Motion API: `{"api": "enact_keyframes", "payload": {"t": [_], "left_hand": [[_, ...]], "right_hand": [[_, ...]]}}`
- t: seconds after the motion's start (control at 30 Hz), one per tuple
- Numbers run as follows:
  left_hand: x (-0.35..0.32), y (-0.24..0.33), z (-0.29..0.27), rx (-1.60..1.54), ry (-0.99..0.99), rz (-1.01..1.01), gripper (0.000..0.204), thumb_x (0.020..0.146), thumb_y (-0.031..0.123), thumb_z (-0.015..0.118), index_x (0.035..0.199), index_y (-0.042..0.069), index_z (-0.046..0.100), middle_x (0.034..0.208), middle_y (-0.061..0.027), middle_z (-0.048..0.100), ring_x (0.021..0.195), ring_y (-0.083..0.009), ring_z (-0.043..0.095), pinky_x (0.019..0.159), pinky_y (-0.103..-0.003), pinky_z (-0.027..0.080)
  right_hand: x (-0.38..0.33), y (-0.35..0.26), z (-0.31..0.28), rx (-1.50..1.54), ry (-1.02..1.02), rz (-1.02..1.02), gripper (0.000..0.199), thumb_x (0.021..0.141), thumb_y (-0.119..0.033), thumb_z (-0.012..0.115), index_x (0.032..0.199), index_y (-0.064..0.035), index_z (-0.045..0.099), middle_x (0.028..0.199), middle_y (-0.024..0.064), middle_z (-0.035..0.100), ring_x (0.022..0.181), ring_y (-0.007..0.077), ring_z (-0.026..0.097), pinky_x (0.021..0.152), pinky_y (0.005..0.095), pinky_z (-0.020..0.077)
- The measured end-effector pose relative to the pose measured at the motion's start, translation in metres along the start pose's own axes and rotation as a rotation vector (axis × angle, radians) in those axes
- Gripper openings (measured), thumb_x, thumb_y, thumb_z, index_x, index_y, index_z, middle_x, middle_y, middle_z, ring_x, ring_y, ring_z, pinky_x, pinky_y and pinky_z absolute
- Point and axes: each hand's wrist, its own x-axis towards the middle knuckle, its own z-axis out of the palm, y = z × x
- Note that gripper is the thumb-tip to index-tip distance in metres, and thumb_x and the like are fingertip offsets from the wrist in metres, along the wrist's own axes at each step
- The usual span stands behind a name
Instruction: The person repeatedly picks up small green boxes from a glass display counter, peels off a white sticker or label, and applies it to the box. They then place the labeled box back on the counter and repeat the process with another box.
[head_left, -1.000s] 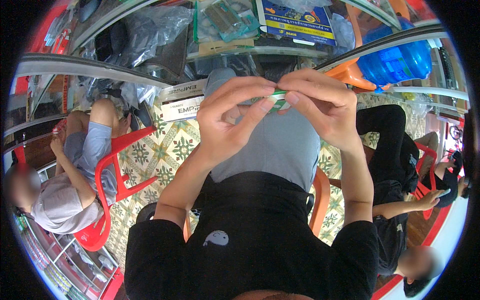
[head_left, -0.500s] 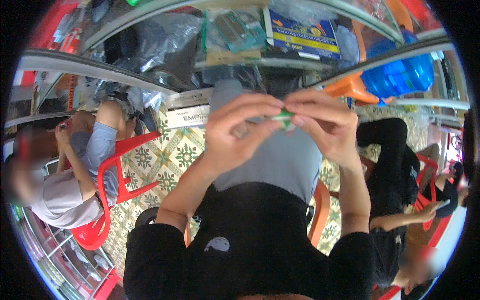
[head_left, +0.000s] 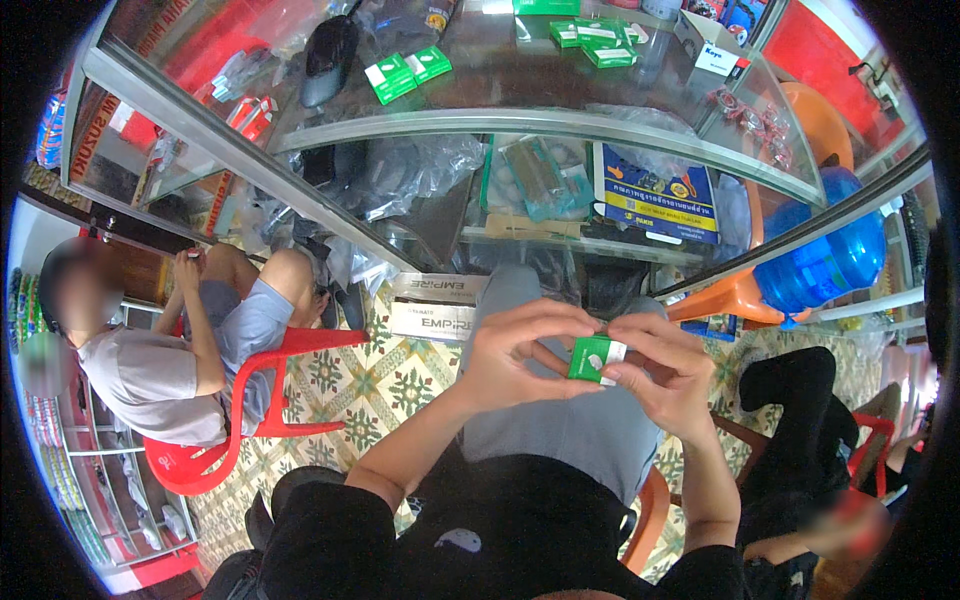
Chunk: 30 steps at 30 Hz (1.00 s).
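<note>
Above my lap, a small green-and-white box is held between my two hands, its green face turned up. My left hand is closed on the box's left side, thumb along the near edge and fingertips at the far edge. My right hand pinches the white right end between thumb and fingers. Similar green-and-white boxes lie on the glass counter ahead, and a pile of several more is farther right on it.
The glass display case spans the front, with a dark shoe-shaped object and an open white carton on top. To the right stands a blue water bottle by an orange stool. People sit left, on a red chair, and right.
The view has tilted up, bringing the counter top into sight. The box in my hands has turned so its green face shows; both hands still hold it.
</note>
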Motion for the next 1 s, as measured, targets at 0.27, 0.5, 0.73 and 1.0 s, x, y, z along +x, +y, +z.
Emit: {"api": "enact_keyframes", "payload": {"t": [0.27,0.5,0.73,1.0], "left_hand": [[0.001,-0.007,0.002,-0.103,-0.056,-0.018,0.056,0.071,-0.008,0.093,0.123,-0.002,0.071,0.132,-0.0163,0.063,0.116,-0.0234,0.070,0.080,-0.032,0.071],[0.002,0.000,-0.003,-0.090,-0.083,-0.097,0.057,0.072,-0.009,0.092,0.124,-0.001,0.070,0.135,-0.0153,0.060,0.119,-0.0229,0.068,0.083,-0.031,0.070],[0.008,0.014,-0.013,-0.360,-0.263,-0.275,0.066,0.084,-0.001,0.087,0.143,0.000,0.057,0.142,-0.0140,0.055,0.133,-0.0259,0.059,0.096,-0.040,0.066],[0.046,0.053,-0.033,-0.038,-0.445,-0.622,0.048,0.096,0.014,0.081,0.135,-0.008,0.065,0.123,-0.0166,0.073,0.106,-0.0223,0.074,0.092,-0.036,0.063]], "right_hand": [[-0.002,0.001,-0.010,0.088,-0.102,-0.026,0.051,0.079,0.003,0.090,0.126,0.0022,0.073,0.125,0.0182,0.070,0.104,0.0238,0.072,0.083,0.0333,0.0642],[-0.003,-0.002,-0.011,0.068,-0.135,0.021,0.055,0.074,0.001,0.093,0.125,0.0019,0.073,0.127,0.0164,0.069,0.096,0.0193,0.071,0.074,0.0306,0.0607],[-0.001,-0.009,-0.009,-0.142,-0.089,-0.148,0.049,0.074,0.009,0.086,0.120,-0.0029,0.076,0.124,0.0134,0.070,0.093,0.0211,0.071,0.073,0.0305,0.0592],[0.010,-0.016,-0.011,-0.384,-0.164,-0.431,0.048,0.074,0.016,0.075,0.115,-0.0073,0.078,0.122,0.0127,0.069,0.099,0.0294,0.069,0.076,0.0353,0.0597]]}}
